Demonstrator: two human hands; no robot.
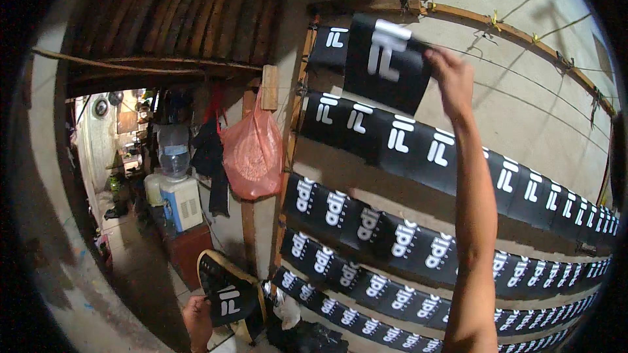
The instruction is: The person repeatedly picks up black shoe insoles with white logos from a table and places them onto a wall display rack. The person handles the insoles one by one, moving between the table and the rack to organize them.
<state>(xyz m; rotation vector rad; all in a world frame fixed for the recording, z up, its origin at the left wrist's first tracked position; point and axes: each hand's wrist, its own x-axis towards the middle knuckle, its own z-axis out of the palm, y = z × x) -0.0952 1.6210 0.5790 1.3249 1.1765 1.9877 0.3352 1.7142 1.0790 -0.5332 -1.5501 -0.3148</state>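
While the right hand (451, 78) is raised near the top of the rack (523, 31), its grip is closed on the right edge of a black sheet (376, 82) with white print. That sheet lies left of the grip, slanting down rightward; its long axis is hard to tell. It appears just beside a hung sheet (325, 54) at the top row's left end. Low at left and farther from that row, the left hand (197, 317) pinches a second sheet (241, 302).
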